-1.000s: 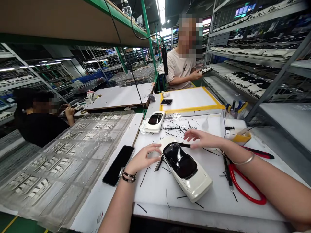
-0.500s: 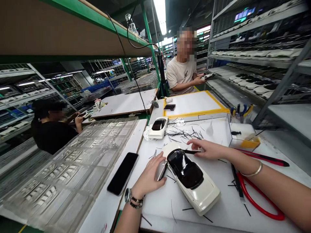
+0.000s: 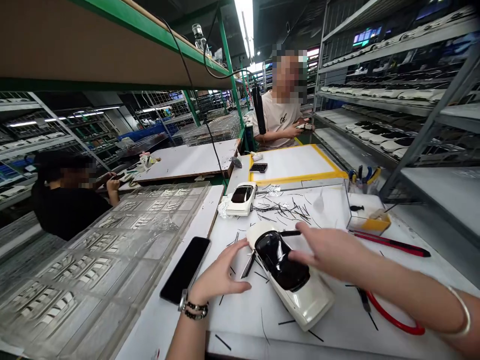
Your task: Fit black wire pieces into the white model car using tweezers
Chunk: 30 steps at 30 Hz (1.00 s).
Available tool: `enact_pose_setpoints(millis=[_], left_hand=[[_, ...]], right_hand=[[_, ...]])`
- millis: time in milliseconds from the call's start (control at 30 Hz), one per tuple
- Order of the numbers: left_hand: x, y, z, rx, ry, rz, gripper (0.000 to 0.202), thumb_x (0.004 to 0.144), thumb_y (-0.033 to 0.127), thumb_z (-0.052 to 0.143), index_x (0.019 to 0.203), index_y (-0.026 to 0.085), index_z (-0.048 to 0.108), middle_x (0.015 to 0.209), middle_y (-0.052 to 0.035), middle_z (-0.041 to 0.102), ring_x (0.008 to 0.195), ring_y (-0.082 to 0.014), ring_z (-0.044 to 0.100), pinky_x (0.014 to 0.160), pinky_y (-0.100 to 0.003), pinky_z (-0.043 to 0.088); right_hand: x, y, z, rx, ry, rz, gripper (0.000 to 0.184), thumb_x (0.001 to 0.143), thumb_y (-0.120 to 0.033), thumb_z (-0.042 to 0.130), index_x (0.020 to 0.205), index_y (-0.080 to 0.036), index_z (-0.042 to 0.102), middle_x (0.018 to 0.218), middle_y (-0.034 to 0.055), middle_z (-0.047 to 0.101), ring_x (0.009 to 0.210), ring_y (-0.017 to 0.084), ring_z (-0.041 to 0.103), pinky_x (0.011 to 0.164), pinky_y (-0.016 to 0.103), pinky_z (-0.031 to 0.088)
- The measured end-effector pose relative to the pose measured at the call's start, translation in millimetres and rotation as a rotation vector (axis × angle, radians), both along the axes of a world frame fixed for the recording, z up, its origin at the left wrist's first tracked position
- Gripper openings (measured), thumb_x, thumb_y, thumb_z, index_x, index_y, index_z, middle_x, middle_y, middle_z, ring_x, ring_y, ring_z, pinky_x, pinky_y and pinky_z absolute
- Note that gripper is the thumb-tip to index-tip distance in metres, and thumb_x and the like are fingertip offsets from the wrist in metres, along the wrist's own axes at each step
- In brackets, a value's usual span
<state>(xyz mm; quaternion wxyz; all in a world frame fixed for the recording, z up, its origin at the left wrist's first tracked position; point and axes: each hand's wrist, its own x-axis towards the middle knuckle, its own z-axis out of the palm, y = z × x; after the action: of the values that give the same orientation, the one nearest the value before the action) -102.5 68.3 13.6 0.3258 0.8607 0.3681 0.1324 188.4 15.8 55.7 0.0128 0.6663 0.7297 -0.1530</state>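
A white model car (image 3: 296,295) with a glossy black roof lies slantwise on the white table (image 3: 337,325) in front of me. My left hand (image 3: 219,274) rests flat and open on the table against the car's left side, by a small black strip (image 3: 248,265). My right hand (image 3: 330,250) hovers open over the car's roof and right side, fingers stretched out, holding nothing that I can see. Thin black strips (image 3: 285,210) are scattered over the table behind the car.
A second white model car (image 3: 242,197) stands further back. A black phone (image 3: 185,269) lies to the left, beside clear plastic trays (image 3: 93,255). Red-handled cutters (image 3: 390,315), a clear box (image 3: 365,212) and a red-black tool (image 3: 390,243) sit right. Two people work at neighbouring tables.
My right hand has come back from the car's far right edge and now hangs over its roof. My left hand has stayed against the car's left side.
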Motion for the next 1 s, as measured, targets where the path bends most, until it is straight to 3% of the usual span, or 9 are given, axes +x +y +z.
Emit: enact_pose_setpoints(millis=[133,233,433,567,767,900,1000], left_hand=[[1.2,7.6,16.1,0.036,-0.223,-0.032,0.067,0.077,0.031,0.068,0.137,0.026,0.039,0.152,-0.0087,0.027,0.141,-0.0278,0.026,0.116,-0.046,0.025],[13.7,12.6,25.4,0.103,-0.311,0.011,0.05,0.084,0.034,0.061,0.131,0.027,0.045,0.15,-0.0068,0.03,0.139,-0.0259,0.028,0.115,-0.045,0.027],[31.1,29.1,32.0,0.186,-0.272,0.045,0.034,0.087,0.034,0.057,0.12,0.028,0.053,0.142,-0.0049,0.041,0.133,-0.0257,0.037,0.113,-0.048,0.029],[25.2,41.6,15.6,0.203,-0.325,0.088,0.029,0.088,0.033,0.055,0.115,0.025,0.056,0.136,-0.0067,0.048,0.129,-0.0237,0.042,0.111,-0.043,0.033],[20.2,34.7,-3.1,0.1,-0.201,0.025,0.043,0.083,0.039,0.06,0.122,0.024,0.051,0.137,-0.0065,0.046,0.129,-0.0237,0.043,0.11,-0.04,0.034],[27.9,28.6,-7.3,0.062,-0.028,-0.047,0.068,0.076,0.05,0.065,0.134,0.022,0.042,0.139,-0.0083,0.045,0.128,-0.0274,0.044,0.108,-0.042,0.036],[34.2,24.7,-9.8,0.066,0.051,-0.053,0.087,0.068,0.055,0.07,0.139,0.019,0.035,0.141,-0.011,0.045,0.127,-0.0304,0.043,0.108,-0.044,0.035]], right_hand=[[-52.0,-18.4,-13.2,-0.031,-0.076,0.053,0.091,0.081,-0.071,0.041,0.142,-0.004,0.031,0.09,0.0224,0.063,0.075,0.034,0.062,0.057,0.038,0.045],[-69.7,-15.2,-21.9,-0.042,-0.102,0.061,0.097,0.079,-0.067,0.048,0.146,-0.002,0.021,0.097,0.024,0.06,0.078,0.033,0.061,0.058,0.037,0.045],[-77.2,-13.6,-25.6,0.054,-0.162,0.031,0.087,0.076,-0.056,0.054,0.142,-0.003,0.031,0.103,0.0228,0.056,0.078,0.032,0.059,0.064,0.04,0.046],[-55.7,-7.8,-24.4,0.02,-0.149,0.103,0.09,0.071,-0.051,0.058,0.145,-0.01,0.025,0.111,0.0208,0.054,0.082,0.032,0.059,0.068,0.041,0.046],[7.6,26.3,-13.6,-0.012,0.027,0.569,0.091,0.054,-0.025,0.07,0.137,-0.021,0.033,0.122,0.0112,0.053,0.102,0.029,0.053,0.087,0.042,0.042],[21.3,35.1,-11.0,0.12,-0.093,0.636,0.083,0.055,-0.01,0.062,0.134,-0.021,0.038,0.131,0.0128,0.048,0.116,0.031,0.046,0.096,0.049,0.034],[27.2,27.0,-5.2,0.241,-0.141,0.595,0.073,0.063,-0.011,0.06,0.133,-0.019,0.04,0.13,0.014,0.049,0.116,0.03,0.046,0.096,0.048,0.033]])
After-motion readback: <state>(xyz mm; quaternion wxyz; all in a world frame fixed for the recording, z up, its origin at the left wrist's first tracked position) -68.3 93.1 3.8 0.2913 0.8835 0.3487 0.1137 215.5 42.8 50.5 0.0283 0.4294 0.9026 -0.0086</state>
